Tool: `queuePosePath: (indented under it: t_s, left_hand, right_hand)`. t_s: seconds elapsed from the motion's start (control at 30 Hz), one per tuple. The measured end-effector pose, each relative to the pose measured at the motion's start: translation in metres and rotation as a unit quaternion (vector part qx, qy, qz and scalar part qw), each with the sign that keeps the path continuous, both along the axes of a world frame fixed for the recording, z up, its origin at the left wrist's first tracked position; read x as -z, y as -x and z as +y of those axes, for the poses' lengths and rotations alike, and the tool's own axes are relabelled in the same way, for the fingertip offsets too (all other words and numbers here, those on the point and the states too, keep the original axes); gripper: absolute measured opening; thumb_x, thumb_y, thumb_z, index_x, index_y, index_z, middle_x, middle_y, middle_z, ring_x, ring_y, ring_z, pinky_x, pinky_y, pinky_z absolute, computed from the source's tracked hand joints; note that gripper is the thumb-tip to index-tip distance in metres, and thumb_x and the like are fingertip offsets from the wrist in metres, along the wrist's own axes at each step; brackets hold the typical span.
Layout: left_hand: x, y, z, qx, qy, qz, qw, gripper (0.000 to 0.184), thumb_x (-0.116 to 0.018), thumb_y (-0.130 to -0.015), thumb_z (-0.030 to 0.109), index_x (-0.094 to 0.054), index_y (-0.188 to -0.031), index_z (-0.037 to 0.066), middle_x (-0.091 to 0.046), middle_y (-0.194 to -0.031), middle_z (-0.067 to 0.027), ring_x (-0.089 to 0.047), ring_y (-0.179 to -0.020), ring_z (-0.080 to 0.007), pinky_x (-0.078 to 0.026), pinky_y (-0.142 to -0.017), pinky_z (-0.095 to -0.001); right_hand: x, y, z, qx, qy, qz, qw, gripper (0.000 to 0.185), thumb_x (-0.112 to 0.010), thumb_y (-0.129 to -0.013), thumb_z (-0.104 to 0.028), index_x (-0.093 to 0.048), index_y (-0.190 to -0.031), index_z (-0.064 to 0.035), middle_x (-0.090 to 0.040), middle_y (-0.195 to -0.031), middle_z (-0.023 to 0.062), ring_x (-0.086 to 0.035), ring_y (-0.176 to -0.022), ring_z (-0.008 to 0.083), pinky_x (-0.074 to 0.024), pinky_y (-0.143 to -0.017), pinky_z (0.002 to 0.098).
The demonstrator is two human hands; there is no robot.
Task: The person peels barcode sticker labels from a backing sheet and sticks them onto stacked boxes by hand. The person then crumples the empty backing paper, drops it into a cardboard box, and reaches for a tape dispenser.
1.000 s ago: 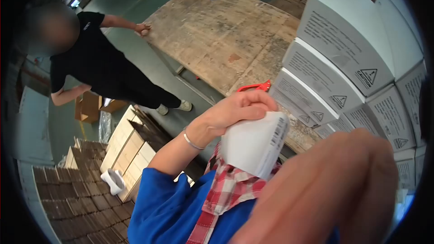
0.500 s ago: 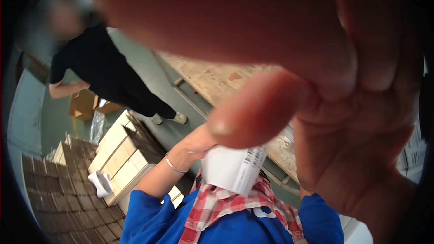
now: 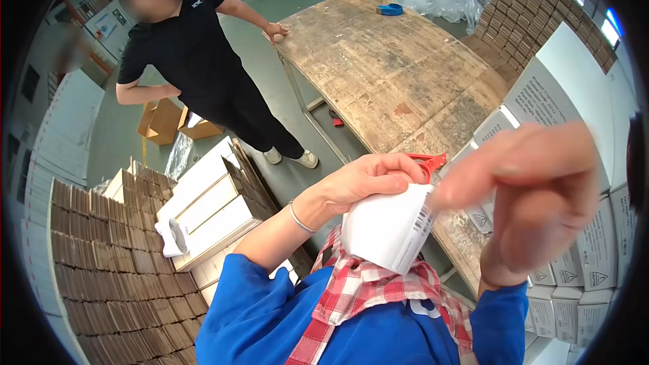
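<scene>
My left hand (image 3: 378, 179) is closed on the upper edge of a white label sheet (image 3: 382, 226), which bows outward in front of my chest. Barcodes and small print run along its right side. Close to the camera is my right hand (image 3: 541, 189), blurred, its fingers bent and somewhat apart, with nothing visible in them. One of its fingertips appears near the sheet's right edge; whether it touches cannot be made out. Just behind my left fingers shows a red tool (image 3: 430, 161), partly hidden.
A worn wooden table (image 3: 399, 61) stands ahead, with a blue tape roll (image 3: 390, 9) on it. Printed white boxes (image 3: 541, 101) are stacked at right. Flattened cardboard (image 3: 111, 250) and pale boxes (image 3: 209, 196) fill the left. A person in black (image 3: 203, 61) rests a hand on the table's corner.
My right hand has moved down and away from the camera, which it largely covered before. The view has tilted up, and the person's hand now rests on the table. My left hand still holds the sheet.
</scene>
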State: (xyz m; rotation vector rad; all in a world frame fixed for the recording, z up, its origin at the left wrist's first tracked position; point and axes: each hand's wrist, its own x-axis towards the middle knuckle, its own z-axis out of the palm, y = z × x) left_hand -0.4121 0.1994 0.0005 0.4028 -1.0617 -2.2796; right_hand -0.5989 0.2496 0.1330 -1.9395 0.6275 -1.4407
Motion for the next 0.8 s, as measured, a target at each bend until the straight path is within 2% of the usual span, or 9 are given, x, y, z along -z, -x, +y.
queuePosePath:
  t_s: [0.03,0.1,0.17,0.2,0.3,0.33,0.5,0.57,0.8]
  left_hand:
    - [-0.005,0.002,0.002,0.002,0.029,-0.020,0.999,0.019,-0.059,-0.090,0.008,-0.058,-0.107,0.002,-0.064,-0.099,-0.0021,-0.060,-0.087,-0.0076,-0.048,-0.080,-0.0219]
    - [-0.012,0.005,-0.001,0.003,0.059,-0.038,0.998,0.018,-0.059,-0.090,0.008,-0.058,-0.106,0.002,-0.064,-0.098,-0.0017,-0.060,-0.086,-0.0073,-0.048,-0.079,-0.0208]
    - [-0.016,0.008,-0.006,0.035,0.073,-0.024,0.996,0.021,-0.062,-0.088,0.007,-0.058,-0.107,0.000,-0.065,-0.099,-0.0040,-0.061,-0.089,-0.0084,-0.048,-0.079,-0.0227]
    - [-0.020,0.009,-0.010,0.053,0.081,-0.018,0.995,0.022,-0.063,-0.087,0.007,-0.058,-0.107,-0.001,-0.066,-0.100,-0.0052,-0.061,-0.091,-0.0090,-0.048,-0.079,-0.0237]
    - [-0.027,0.016,-0.022,0.063,0.094,-0.026,0.993,0.023,-0.063,-0.087,0.006,-0.058,-0.108,-0.001,-0.067,-0.098,-0.0051,-0.061,-0.090,-0.0091,-0.048,-0.079,-0.0238]
    - [-0.029,0.021,-0.025,0.073,0.100,-0.029,0.992,0.024,-0.063,-0.086,0.006,-0.057,-0.109,-0.001,-0.067,-0.097,-0.0051,-0.061,-0.090,-0.0091,-0.048,-0.079,-0.0238]
    - [-0.039,0.049,-0.029,0.121,0.092,-0.092,0.984,0.029,-0.060,-0.085,0.001,-0.055,-0.114,0.001,-0.067,-0.098,-0.0046,-0.061,-0.092,-0.0093,-0.048,-0.081,-0.0232]
    - [-0.029,0.059,-0.031,0.172,0.085,-0.070,0.979,0.031,-0.061,-0.085,0.001,-0.054,-0.115,0.001,-0.067,-0.099,-0.0057,-0.062,-0.092,-0.0099,-0.049,-0.082,-0.0237]
    - [-0.008,0.092,-0.035,0.268,0.016,-0.008,0.963,0.033,-0.062,-0.085,0.003,-0.052,-0.116,0.000,-0.067,-0.102,-0.0082,-0.063,-0.093,-0.0122,-0.050,-0.082,-0.0249]
  right_hand:
    - [0.001,0.000,0.001,0.000,-0.003,0.001,1.000,0.038,-0.058,-0.091,-0.036,-0.061,-0.097,0.0011,-0.065,-0.096,0.0244,-0.066,-0.088,0.0358,-0.0549,-0.078,0.0399]
    - [0.026,0.019,-0.021,0.008,0.087,0.179,0.980,0.035,-0.070,-0.078,-0.015,-0.061,-0.107,0.0048,-0.066,-0.100,0.0129,-0.063,-0.100,0.0273,-0.0496,-0.084,0.0347]
    - [0.059,0.026,-0.012,0.052,-0.019,0.179,0.982,0.041,-0.072,-0.072,-0.008,-0.060,-0.111,0.0007,-0.065,-0.100,0.0143,-0.063,-0.096,0.0250,-0.0496,-0.081,0.0331]
    - [0.067,0.032,-0.006,0.056,-0.021,0.178,0.982,0.041,-0.072,-0.072,-0.008,-0.060,-0.111,0.0007,-0.065,-0.100,0.0143,-0.063,-0.096,0.0250,-0.0496,-0.081,0.0331]
    - [0.085,0.052,0.009,0.062,-0.310,0.088,0.945,0.043,-0.072,-0.069,-0.003,-0.061,-0.110,0.0011,-0.064,-0.103,0.0134,-0.062,-0.091,0.0223,-0.0483,-0.081,0.0310]
    - [0.088,0.053,0.010,0.072,-0.316,0.082,0.942,0.043,-0.072,-0.069,-0.003,-0.061,-0.110,0.0011,-0.064,-0.103,0.0134,-0.062,-0.091,0.0223,-0.0483,-0.081,0.0310]
    - [0.081,0.076,0.018,0.145,-0.075,0.124,0.979,0.039,-0.072,-0.069,-0.003,-0.063,-0.107,0.0017,-0.058,-0.101,0.0108,-0.057,-0.090,0.0222,-0.0458,-0.082,0.0306]
    - [0.076,0.081,0.027,0.145,-0.054,0.135,0.979,0.031,-0.074,-0.068,-0.006,-0.066,-0.098,-0.0010,-0.057,-0.098,0.0086,-0.056,-0.087,0.0206,-0.0452,-0.077,0.0298]
    - [0.079,0.091,0.046,0.160,-0.052,0.159,0.973,0.021,-0.075,-0.068,-0.005,-0.066,-0.086,-0.0046,-0.055,-0.091,0.0060,-0.055,-0.084,0.0202,-0.0448,-0.072,0.0298]
